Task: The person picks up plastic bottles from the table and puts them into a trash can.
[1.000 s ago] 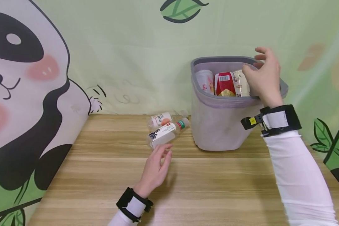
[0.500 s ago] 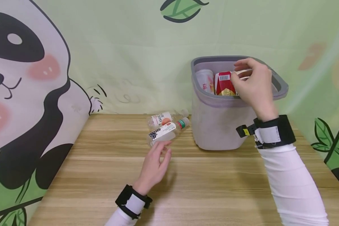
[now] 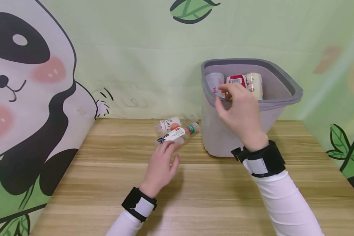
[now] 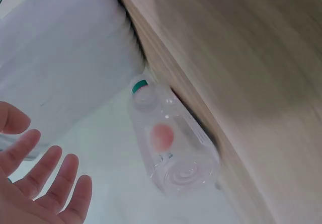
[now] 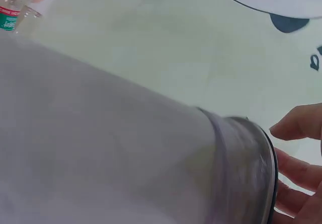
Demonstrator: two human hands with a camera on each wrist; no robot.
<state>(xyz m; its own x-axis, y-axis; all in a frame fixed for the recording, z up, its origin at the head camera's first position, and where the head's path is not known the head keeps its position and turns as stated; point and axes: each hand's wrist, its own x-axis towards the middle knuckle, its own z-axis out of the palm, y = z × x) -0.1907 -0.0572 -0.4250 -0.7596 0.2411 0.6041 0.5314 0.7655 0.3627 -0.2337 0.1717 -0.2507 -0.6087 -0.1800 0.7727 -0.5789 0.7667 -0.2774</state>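
Note:
Two clear plastic bottles lie side by side on the wooden table: one with a zebra-striped label (image 3: 171, 134), and behind it one with an orange fruit label (image 3: 168, 125). My left hand (image 3: 158, 168) hovers by the near bottle's base, fingers loosely bent and holding nothing. In the left wrist view, its fingertips (image 4: 83, 183) are apart from the bottle (image 4: 173, 158). My right hand (image 3: 242, 114) is in front of the grey trash bin (image 3: 219, 131), loosely bent and holding nothing. The right wrist view has its fingers (image 5: 297, 168) right at the bin's rim (image 5: 274, 178).
Inside the bin are a white container (image 3: 213, 80), a red packet (image 3: 236, 78) and a cream-coloured cylinder (image 3: 255, 85). The bin stands right of the bottles, near the green printed backdrop (image 3: 129, 65). The wooden table (image 3: 212, 196) extends toward me.
My right hand has moved left and down, from the bin's right rim to its front, uncovering the cream-coloured cylinder. My left hand has edged slightly forward by the bottles.

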